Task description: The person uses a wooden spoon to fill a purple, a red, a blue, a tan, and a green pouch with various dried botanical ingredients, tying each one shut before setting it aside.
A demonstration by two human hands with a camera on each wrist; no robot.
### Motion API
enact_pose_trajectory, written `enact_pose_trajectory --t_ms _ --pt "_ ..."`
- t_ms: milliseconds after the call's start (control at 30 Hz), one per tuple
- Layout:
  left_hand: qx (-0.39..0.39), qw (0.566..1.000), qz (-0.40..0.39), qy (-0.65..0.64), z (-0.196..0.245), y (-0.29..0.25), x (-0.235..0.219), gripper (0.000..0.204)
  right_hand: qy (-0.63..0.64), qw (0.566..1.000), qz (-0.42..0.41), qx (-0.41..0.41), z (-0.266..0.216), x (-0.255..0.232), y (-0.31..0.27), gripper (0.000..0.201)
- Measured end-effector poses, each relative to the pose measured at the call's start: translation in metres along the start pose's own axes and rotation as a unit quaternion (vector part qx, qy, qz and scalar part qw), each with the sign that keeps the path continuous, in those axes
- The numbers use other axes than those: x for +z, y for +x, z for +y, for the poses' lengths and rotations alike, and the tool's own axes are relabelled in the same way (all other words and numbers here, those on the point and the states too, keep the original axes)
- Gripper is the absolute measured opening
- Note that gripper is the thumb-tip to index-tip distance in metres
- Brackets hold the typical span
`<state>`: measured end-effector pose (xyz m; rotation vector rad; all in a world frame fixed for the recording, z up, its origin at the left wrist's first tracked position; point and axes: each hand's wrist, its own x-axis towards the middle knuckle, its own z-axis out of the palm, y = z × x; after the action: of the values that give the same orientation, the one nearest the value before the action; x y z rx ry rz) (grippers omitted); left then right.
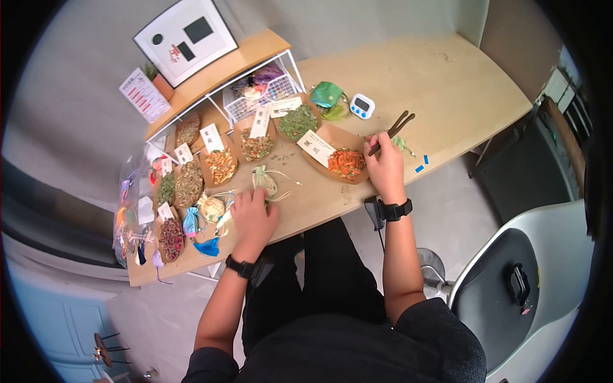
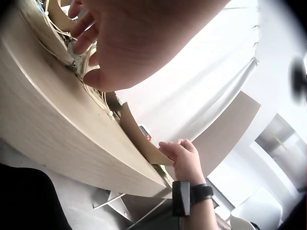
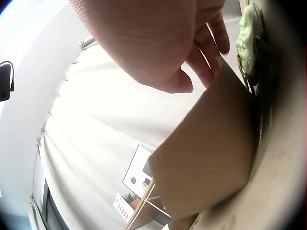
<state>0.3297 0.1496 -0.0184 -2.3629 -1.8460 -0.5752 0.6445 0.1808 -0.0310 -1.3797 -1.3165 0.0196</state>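
Note:
My right hand (image 1: 387, 167) pinches dark brown tongs (image 1: 397, 126), whose two rounded ends stick up past the fingers. It is right at the rim of a brown paper tray (image 1: 350, 135) filled with orange dried petals (image 1: 347, 163) and bearing a white label. In the right wrist view, the tray wall (image 3: 206, 148) rises close to the fingers; the tongs are hidden there. My left hand (image 1: 254, 216) lies low over the table, its relaxed fingertips at a pale green drawstring pouch (image 1: 264, 181). Pale cords (image 2: 103, 103) trail past that hand in the left wrist view.
Labelled trays of dried herbs, including green leaves (image 1: 297, 122) and red buds (image 1: 171, 239), line the left and back. A blue pouch (image 1: 191, 221) lies left. Behind stand a shelf (image 1: 255, 51), a green pouch (image 1: 327, 94) and a timer (image 1: 362, 106). A chair (image 1: 498, 281) stands right.

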Motion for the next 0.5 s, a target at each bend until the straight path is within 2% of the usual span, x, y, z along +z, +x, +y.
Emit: enact_pose_trajectory --t_ms 67,167,267,300,400,500 --pt "0.016 0.999 -0.028 0.008 0.0 -0.008 -0.012 0.031 0.005 1.0 -0.009 0.01 -0.004 -0.001 -0.004 0.015" --pt "0.029 1.0 -0.003 0.006 0.008 -0.003 -0.027 0.028 0.032 0.999 -0.032 0.019 -0.017 -0.002 -0.008 0.018" --pt "0.047 0.997 0.023 -0.053 0.023 0.023 -0.034 0.026 0.025 1.0 -0.006 -0.009 -0.01 -0.001 -0.005 0.018" --pt "0.075 0.992 0.044 -0.091 0.028 0.035 -0.033 0.024 -0.018 1.0 0.001 -0.007 -0.007 -0.008 -0.001 0.019" --pt "0.101 0.956 0.009 -0.276 0.047 0.066 -0.033 0.019 -0.155 0.987 0.046 0.005 0.016 -0.022 0.013 0.021" --pt "0.096 0.929 -0.027 -0.356 0.064 0.097 -0.025 0.014 -0.196 0.981 0.009 0.006 0.021 -0.031 0.024 0.027"
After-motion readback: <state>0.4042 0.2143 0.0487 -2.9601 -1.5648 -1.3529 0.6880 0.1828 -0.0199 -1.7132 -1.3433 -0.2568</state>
